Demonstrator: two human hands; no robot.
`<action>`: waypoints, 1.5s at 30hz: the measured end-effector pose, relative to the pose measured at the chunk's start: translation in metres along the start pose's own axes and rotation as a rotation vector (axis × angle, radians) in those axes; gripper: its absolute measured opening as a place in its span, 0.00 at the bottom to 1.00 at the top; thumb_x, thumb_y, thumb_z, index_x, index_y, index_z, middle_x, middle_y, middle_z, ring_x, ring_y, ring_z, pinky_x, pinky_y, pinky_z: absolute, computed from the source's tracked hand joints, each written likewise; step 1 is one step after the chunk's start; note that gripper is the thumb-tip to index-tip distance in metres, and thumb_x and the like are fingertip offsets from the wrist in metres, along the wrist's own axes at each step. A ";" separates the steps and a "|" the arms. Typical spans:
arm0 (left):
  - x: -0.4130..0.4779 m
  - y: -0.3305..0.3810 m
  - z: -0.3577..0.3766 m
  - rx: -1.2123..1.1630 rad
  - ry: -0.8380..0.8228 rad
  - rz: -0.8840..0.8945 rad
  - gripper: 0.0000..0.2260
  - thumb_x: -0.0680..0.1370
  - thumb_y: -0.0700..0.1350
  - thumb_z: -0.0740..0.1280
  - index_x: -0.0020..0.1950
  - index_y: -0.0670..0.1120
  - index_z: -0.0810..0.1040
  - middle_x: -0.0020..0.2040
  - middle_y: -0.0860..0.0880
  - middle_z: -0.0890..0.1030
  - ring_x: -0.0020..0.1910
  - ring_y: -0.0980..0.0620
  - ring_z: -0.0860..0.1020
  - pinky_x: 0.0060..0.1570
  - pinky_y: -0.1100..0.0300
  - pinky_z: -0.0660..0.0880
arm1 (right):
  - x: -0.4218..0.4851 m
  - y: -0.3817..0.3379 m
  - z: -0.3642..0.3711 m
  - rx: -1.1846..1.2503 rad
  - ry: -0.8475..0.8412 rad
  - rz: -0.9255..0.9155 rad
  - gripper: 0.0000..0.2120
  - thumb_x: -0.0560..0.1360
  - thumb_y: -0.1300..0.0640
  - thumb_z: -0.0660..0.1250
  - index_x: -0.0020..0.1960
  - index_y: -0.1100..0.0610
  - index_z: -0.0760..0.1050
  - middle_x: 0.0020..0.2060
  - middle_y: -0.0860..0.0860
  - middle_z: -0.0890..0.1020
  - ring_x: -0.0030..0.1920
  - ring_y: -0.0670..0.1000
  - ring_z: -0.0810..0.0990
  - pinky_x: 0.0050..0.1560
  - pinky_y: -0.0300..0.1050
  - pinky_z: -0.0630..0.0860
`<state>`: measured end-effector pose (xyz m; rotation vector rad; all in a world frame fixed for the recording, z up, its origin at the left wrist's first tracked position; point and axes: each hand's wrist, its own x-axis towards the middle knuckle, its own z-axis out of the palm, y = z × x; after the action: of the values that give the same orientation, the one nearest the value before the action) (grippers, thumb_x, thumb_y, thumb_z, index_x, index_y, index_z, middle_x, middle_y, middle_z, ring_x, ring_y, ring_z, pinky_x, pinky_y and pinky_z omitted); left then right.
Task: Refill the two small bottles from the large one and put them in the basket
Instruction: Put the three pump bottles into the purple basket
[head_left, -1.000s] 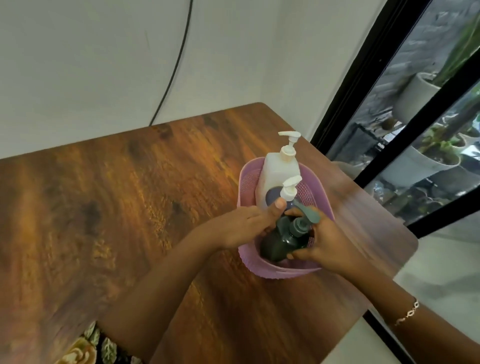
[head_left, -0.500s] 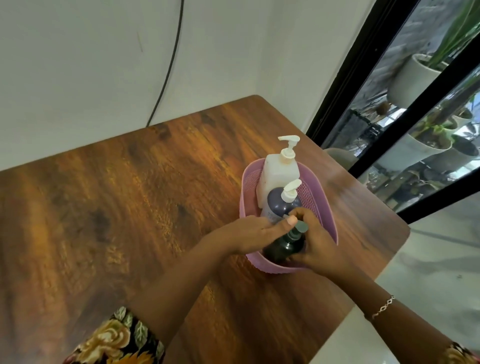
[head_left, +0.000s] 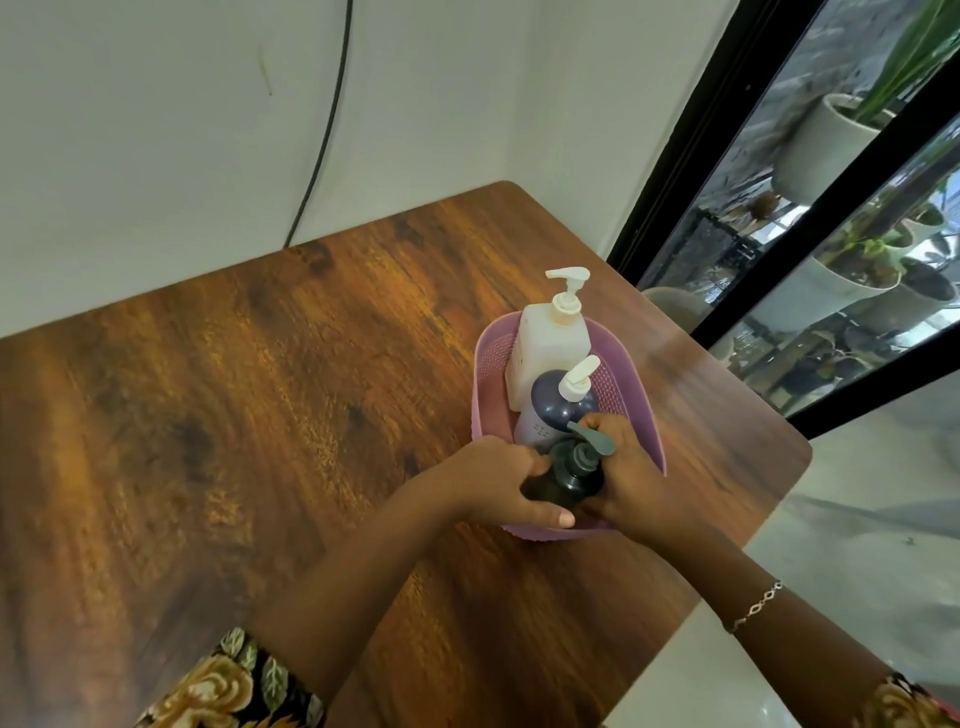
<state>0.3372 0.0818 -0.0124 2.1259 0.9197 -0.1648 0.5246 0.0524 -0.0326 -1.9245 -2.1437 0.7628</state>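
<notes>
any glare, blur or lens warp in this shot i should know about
Head view: wide-angle distortion slants the window frame and stretches the table toward the edges; daylight through the glass leaves a pale sheen on the table's right corner; wood grain at left looks smeared; the dark bottle is fairly sharp; no harsh shadows.

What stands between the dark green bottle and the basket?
Nothing visible: left hand and right hand hold the dark green bottle inside the near end of the basket, in front of the purple bottle.

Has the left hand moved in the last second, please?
Yes: the left hand slid from the purple bottle's pump toward the basket's near rim, now gripping the dark bottle.
</notes>
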 end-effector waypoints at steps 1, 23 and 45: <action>0.000 0.000 0.000 0.007 0.005 0.007 0.35 0.69 0.66 0.57 0.69 0.46 0.70 0.62 0.47 0.78 0.61 0.48 0.74 0.62 0.50 0.72 | -0.001 0.000 -0.001 -0.031 -0.004 0.002 0.33 0.68 0.57 0.74 0.67 0.51 0.60 0.64 0.48 0.63 0.61 0.46 0.65 0.60 0.32 0.62; 0.051 -0.043 -0.085 -0.060 0.762 -0.320 0.21 0.76 0.48 0.68 0.66 0.42 0.72 0.63 0.44 0.74 0.61 0.47 0.73 0.59 0.54 0.71 | -0.053 -0.011 -0.053 1.206 0.185 0.440 0.06 0.72 0.69 0.64 0.46 0.60 0.72 0.34 0.56 0.76 0.34 0.51 0.74 0.34 0.43 0.72; 0.101 -0.061 -0.085 -0.322 0.474 -0.345 0.21 0.75 0.31 0.61 0.66 0.43 0.74 0.61 0.42 0.77 0.60 0.43 0.75 0.58 0.50 0.74 | -0.055 -0.019 0.006 1.502 0.039 1.086 0.10 0.74 0.62 0.66 0.54 0.64 0.75 0.47 0.62 0.82 0.47 0.58 0.81 0.41 0.48 0.77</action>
<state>0.3547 0.2251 -0.0334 1.7198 1.4788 0.3109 0.5141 -0.0033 -0.0168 -1.7405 0.0977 1.6634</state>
